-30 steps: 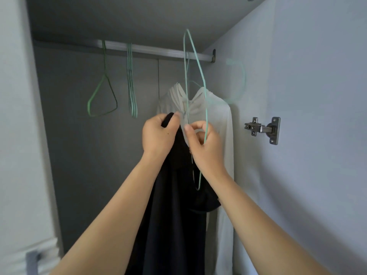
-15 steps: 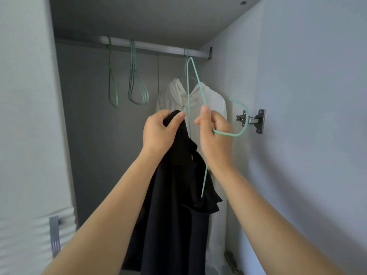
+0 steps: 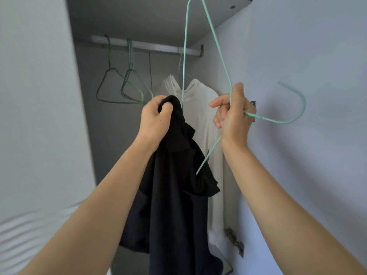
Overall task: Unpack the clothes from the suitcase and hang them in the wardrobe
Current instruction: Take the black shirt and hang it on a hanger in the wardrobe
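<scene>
My left hand (image 3: 155,120) grips the top of a black garment (image 3: 174,195), which hangs down in front of the open wardrobe. My right hand (image 3: 233,116) holds a mint-green wire hanger (image 3: 216,46) by its neck. The hanger's hook (image 3: 297,110) points right toward the door, and its triangle rises above my hand. One end of the wire pokes down into the black cloth. A white garment (image 3: 200,116) hangs on the rail (image 3: 151,45) behind.
Empty green hangers (image 3: 127,84) hang on the left part of the rail. The open wardrobe door (image 3: 307,56) stands close on the right, with a hinge (image 3: 235,243) low down. The wardrobe's left side panel (image 3: 39,96) fills the left.
My right hand has moved right and slightly toward me with the hanger, so its triangle now stands higher and wider. The left hand still holds the black garment. The view has shifted left.
</scene>
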{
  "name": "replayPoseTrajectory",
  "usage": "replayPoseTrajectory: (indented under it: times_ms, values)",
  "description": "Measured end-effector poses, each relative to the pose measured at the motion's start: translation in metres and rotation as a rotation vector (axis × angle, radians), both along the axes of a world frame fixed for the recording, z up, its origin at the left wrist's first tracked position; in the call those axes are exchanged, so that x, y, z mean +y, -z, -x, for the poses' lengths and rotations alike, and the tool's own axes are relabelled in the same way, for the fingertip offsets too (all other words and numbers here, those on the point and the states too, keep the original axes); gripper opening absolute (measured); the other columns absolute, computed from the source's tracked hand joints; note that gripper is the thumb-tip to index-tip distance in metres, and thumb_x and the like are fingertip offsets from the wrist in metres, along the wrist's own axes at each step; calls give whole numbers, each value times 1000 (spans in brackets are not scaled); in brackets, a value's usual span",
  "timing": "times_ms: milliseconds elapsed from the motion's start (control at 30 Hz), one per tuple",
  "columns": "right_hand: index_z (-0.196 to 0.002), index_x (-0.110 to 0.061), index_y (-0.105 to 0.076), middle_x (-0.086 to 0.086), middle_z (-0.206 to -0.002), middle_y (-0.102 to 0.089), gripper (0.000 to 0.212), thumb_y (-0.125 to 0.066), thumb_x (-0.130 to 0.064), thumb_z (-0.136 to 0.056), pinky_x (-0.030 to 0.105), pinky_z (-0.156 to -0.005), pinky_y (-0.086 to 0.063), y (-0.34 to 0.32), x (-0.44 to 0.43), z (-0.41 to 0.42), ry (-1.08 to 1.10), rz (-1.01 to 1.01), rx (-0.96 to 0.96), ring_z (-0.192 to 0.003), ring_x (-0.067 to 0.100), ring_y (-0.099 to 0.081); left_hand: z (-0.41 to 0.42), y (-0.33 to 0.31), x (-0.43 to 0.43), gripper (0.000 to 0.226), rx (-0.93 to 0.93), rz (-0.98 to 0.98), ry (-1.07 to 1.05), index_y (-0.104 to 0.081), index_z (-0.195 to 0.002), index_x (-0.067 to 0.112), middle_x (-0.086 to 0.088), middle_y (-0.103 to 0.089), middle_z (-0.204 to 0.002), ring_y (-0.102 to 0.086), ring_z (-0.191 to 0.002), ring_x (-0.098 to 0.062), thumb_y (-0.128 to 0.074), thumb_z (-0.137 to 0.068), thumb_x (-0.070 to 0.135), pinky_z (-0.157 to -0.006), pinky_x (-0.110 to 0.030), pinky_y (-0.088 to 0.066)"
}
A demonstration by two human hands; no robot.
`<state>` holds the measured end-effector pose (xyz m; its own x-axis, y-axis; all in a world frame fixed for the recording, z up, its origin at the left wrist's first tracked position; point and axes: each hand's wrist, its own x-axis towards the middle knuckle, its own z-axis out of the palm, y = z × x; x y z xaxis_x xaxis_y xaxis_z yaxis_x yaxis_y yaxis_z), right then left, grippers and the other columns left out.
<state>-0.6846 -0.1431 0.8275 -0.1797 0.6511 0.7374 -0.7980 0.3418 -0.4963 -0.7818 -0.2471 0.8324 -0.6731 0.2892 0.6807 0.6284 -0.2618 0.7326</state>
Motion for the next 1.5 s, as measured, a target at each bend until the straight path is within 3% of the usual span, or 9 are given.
replayPoseTrajectory:
  times_ms: [133,300,533,733,900,1033,1233,1367,1500]
  values:
    - [-55,-7,-60,-4,-35,-28,54,-37,-23,-101,20,-43,-30,2,-18,-13,13,22,35,-33,10,-27,-5,2,-12,18,52,13,34,-59,-97,15,3,-59,-85,-57,-81,-11,-41,-98,11,-83,-35,-53]
    - [-60,-10,-42,-4,-41,-26,30,-41,-22,-88,21,-39,-19,10,-42,-31,-13,83,62,-36,11,-22,-9,8,-24,18,29,10,49,-59,-94,17,1,-62,-86,-59,-83,-16,-43,-99,11,-87,-43,-54]
    - [-53,-14,-28,-2,-40,-24,37,-38,-21,-88,27,-41,-17,42,-59,-56,39,25,-36,-37,15,-20,-24,16,-30,19,-146,-14,201,-62,-92,20,0,-66,-85,-64,-78,-15,-46,-99,13,-78,-36,-57]
    - [-51,-12,-33,-6,-40,-29,39,-38,-20,-89,20,-40,-27,72,-59,-71,147,-93,-176,-37,10,-28,-36,20,-31,20,-182,-64,212,-63,-92,22,4,-66,-81,-64,-72,-9,-48,-98,11,-70,-27,-55]
    - [-53,-16,-42,-9,-41,-39,42,-41,-22,-95,12,-47,-32,87,-43,-96,241,-252,-280,-40,5,-38,-44,16,-30,17,-203,-113,175,-68,-93,20,1,-70,-86,-67,-79,-14,-55,-95,10,-81,-33,-57]
    - [-54,-6,-47,-8,-38,-40,46,-47,-22,-97,17,-44,-35,86,-27,-120,268,-320,-434,-36,5,-38,-51,16,-24,8,-213,-164,92,-71,-88,17,-4,-72,-88,-67,-81,-15,-66,-87,9,-85,-34,-57]
    - [-55,-9,-55,-9,-38,-46,45,-50,-22,-98,18,-45,-39,80,-3,-149,279,-378,-621,-35,5,-44,-57,20,-17,7,-373,-245,79,-70,-80,16,-2,-70,-79,-66,-74,-15,-72,-82,9,-80,-32,-57]
    - [-57,-8,-56,-7,-40,-46,44,-52,-26,-97,18,-46,-39,76,9,-161,240,-369,-727,-37,4,-43,-65,22,-17,12,-461,-262,89,-68,-74,15,-4,-67,-73,-65,-64,-13,-72,-81,6,-66,-27,-56]
    - [-55,-13,-58,-1,-45,-47,45,-54,-34,-95,17,-49,-42,70,21,-170,239,-375,-854,-39,5,-44,-69,19,-19,17,-668,-309,82,-65,-72,17,-2,-66,-71,-64,-63,-13,-70,-76,1,-61,-27,-56]
